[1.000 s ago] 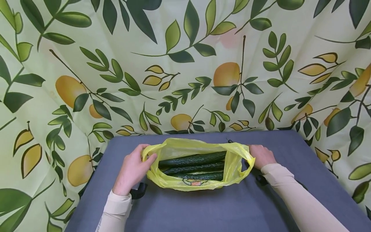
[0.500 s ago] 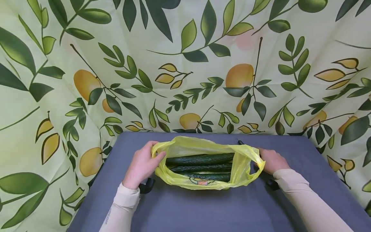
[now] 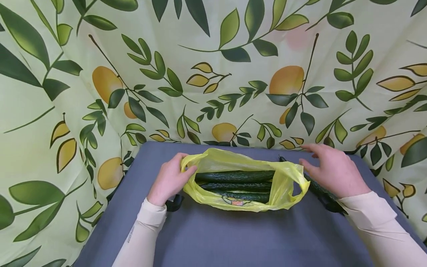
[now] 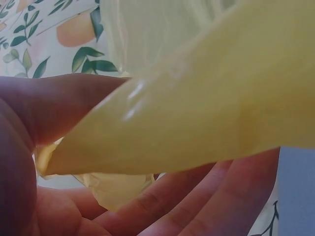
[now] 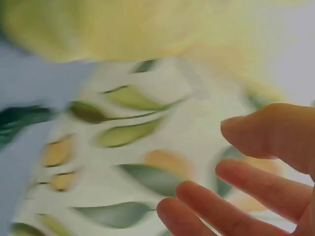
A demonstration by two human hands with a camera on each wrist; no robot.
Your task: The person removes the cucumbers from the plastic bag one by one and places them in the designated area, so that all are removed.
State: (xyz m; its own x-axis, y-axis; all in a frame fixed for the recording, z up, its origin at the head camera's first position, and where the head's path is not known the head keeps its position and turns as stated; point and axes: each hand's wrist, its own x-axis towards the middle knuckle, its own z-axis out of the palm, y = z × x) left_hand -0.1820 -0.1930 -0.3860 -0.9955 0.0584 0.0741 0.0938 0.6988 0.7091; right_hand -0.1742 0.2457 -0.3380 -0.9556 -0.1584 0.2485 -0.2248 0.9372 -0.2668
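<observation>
A yellow plastic bag (image 3: pixel 247 205) lies with its mouth spread wide. Inside it, several long dark green cucumbers (image 3: pixel 235 176) rest side by side. My left hand (image 3: pixel 170 178) holds the bag's left edge between thumb and fingers; in the left wrist view the yellow plastic (image 4: pixel 197 123) passes between the thumb and the other fingers. My right hand (image 3: pixel 333 170) is off the bag's right handle, with fingers spread and nothing in them. Below it another cucumber (image 3: pixel 318 189) lies on the table, partly hidden behind the bag; its end also shows in the right wrist view.
The grey-blue table (image 3: pixel 233 237) has its back edge against a cloth backdrop (image 3: pixel 213 74) printed with leaves and oranges. That cloth also hangs along both sides. A black wrist mount (image 3: pixel 174 203) sits under the left wrist.
My right hand has let go of the bag's right handle and moved up and to the right, fingers opening. The left hand keeps its grip. The head view has shifted slightly.
</observation>
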